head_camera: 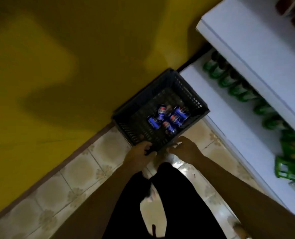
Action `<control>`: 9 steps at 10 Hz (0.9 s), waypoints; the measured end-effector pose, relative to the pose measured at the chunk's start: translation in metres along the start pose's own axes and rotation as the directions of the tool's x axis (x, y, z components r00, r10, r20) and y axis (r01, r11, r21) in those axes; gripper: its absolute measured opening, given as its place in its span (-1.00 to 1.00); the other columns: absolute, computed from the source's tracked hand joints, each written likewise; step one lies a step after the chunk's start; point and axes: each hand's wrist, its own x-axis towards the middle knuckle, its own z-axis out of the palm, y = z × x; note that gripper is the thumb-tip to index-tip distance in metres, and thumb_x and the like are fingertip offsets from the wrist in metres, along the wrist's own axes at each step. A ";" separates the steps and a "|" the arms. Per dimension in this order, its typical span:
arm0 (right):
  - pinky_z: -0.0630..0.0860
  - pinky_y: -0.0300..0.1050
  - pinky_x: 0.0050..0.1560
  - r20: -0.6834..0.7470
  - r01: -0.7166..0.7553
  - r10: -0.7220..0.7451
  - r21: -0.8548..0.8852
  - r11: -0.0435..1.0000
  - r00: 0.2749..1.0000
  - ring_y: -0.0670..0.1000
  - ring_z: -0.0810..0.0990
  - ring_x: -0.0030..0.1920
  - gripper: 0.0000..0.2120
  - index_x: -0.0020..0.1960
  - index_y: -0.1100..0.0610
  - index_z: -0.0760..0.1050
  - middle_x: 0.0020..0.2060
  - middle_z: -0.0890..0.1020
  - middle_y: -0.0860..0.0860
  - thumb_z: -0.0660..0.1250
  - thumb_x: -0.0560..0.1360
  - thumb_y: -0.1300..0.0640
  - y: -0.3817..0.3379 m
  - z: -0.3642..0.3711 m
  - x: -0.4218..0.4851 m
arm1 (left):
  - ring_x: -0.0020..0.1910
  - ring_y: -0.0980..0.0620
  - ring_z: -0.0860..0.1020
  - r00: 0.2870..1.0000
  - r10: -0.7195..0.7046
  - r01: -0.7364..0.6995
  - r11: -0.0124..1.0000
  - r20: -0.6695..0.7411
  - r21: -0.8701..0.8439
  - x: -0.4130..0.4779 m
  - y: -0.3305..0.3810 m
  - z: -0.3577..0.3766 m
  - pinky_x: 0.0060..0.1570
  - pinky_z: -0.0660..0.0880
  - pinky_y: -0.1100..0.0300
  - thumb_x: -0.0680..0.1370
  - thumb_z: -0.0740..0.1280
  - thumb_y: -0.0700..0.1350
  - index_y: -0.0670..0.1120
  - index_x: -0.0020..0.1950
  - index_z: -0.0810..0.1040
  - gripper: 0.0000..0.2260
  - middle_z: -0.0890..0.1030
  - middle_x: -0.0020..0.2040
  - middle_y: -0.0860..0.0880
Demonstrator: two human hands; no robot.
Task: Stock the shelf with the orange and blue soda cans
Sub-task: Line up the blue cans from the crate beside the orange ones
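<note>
Head view looks straight down on a dark plastic basket [126,111] standing on the tiled floor [95,163], pushed into the corner between the yellow wall [57,66] and the foot of the white shelf [205,90]. Judging by that spot, it was put there so the stock sits just beside the place it has to go.

The left hand [139,150] grips the near rim, its fingers [147,149] curled over the edge. The right hand [184,149] is at the same rim a little further along; motion blur hides its fingertips, so I cannot tell whether they are closed round the rim or only touching it. Two hands on one edge reads as steadying or shifting the basket rather than picking from it.

Inside lie the blue cans [161,112], tumbled on their sides in a loose heap toward the shelf side of the basket floor. I count five, though the blur could be hiding one more among them. Orange cans: none in sight, in the basket or on the shelf.

On the lower shelf board a row of green drinks [229,81] runs along the back, leaving bare white board in front.
</note>
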 end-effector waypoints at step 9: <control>0.43 -0.23 -0.19 0.077 -0.218 0.447 0.937 0.272 0.891 -0.12 0.44 -0.24 -0.85 -0.07 -0.01 0.39 -0.18 0.47 -0.07 0.12 0.63 0.01 0.089 0.170 0.466 | -0.06 0.04 0.55 0.915 -0.404 0.366 0.803 0.022 -0.470 0.485 -0.135 0.065 -0.35 0.52 0.22 0.50 0.35 0.16 -0.02 0.28 0.45 -0.57 0.53 0.10 -0.03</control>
